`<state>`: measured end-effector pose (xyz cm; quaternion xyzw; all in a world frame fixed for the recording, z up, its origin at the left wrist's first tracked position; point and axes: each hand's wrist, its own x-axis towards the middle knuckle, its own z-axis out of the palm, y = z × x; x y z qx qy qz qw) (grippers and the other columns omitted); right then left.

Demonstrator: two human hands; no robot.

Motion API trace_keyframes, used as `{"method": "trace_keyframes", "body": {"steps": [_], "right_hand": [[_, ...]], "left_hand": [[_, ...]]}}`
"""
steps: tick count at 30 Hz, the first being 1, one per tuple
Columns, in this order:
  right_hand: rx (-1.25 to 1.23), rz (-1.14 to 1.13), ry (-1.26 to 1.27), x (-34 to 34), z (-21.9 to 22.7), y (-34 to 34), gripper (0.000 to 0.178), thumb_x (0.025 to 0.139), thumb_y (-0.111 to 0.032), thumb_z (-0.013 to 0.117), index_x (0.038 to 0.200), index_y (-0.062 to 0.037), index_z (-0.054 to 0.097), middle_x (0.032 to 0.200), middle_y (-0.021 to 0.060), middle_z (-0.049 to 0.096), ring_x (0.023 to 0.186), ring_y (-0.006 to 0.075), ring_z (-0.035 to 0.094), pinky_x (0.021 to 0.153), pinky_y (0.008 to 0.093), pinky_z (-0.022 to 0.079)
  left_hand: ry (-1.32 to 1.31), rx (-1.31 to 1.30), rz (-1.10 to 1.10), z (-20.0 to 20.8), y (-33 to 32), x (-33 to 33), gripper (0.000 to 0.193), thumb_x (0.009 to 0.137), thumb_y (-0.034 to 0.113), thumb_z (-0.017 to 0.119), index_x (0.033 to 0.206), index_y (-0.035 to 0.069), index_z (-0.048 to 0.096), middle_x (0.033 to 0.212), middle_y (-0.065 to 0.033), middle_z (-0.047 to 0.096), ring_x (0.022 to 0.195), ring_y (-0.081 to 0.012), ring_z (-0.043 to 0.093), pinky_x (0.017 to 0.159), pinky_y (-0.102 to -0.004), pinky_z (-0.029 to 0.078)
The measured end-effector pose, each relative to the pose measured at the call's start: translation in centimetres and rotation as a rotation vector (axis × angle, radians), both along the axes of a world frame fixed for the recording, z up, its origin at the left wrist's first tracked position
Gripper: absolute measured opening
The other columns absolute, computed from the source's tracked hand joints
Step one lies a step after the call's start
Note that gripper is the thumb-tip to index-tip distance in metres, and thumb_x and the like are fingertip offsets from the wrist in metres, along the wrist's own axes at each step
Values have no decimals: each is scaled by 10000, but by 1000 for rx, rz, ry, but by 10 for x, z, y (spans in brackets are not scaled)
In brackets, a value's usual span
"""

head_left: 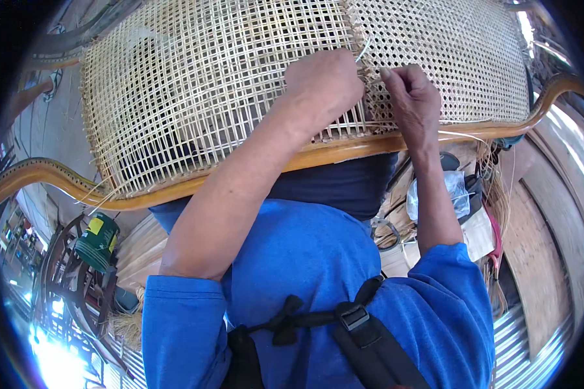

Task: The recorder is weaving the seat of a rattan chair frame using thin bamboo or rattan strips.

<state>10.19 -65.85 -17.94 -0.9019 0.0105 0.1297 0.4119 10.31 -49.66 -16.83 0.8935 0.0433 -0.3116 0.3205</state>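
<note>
A woven cane panel (pixel 201 78) stretches over a curved, varnished wooden frame (pixel 331 154) in front of me. Its left part has an open square weave, while the right part (pixel 448 58) shows a tighter pattern with small holes. My left hand (pixel 328 81) is closed in a fist over the panel, beside the seam between the two parts. A pale cane strand (pixel 365 48) sticks up by its knuckles. Just right of the seam, my right hand (pixel 416 94) is curled, thumb close to the forefinger. What either hand grips is hidden or too fine to make out.
A green container (pixel 97 240) with yellow patches stands at lower left by dark furniture. Under the frame at right lie a clear plastic bag (pixel 457 194), scissors-like handles (pixel 386 235) and hanging fibre bundles (pixel 493 172). Wooden boards (pixel 538 259) lie farther right. Another person's foot (pixel 53 84) shows at far left.
</note>
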Motion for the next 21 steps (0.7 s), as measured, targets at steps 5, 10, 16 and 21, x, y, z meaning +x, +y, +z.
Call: {"method": "trace_keyframes", "body": {"steps": [5, 10, 16, 21], "right_hand": [[-41, 48, -126, -5, -8, -3, 215, 842, -228, 657, 789, -23, 617, 657, 104, 598, 562, 190, 560, 537, 307, 451], [-78, 66, -119, -10, -8, 4, 177, 838, -192, 652, 777, -36, 596, 683, 114, 587, 581, 233, 568, 554, 325, 461], [18, 229, -274, -16, -34, -2, 128, 821, -130, 648, 775, -60, 552, 715, 120, 557, 625, 290, 566, 558, 342, 465], [-175, 354, -266, -14, -15, 7, 131, 834, -180, 627, 812, -69, 561, 768, 129, 575, 675, 319, 581, 560, 361, 469]], "left_hand": [[56, 48, 1, -2, -4, 8, 294, 727, 272, 563, 870, 45, 684, 808, -194, 665, 786, -342, 656, 730, -426, 521], [121, 77, -42, 2, -3, 16, 308, 713, 265, 568, 872, 29, 688, 814, -198, 667, 780, -338, 661, 724, -424, 523], [69, 58, -48, -9, 0, 15, 314, 702, 236, 566, 885, 9, 681, 801, -211, 659, 781, -349, 656, 728, -419, 520], [32, -271, 70, -9, 36, 0, 346, 789, 334, 558, 781, -1, 645, 710, -149, 640, 687, -254, 645, 622, -373, 509]]}}
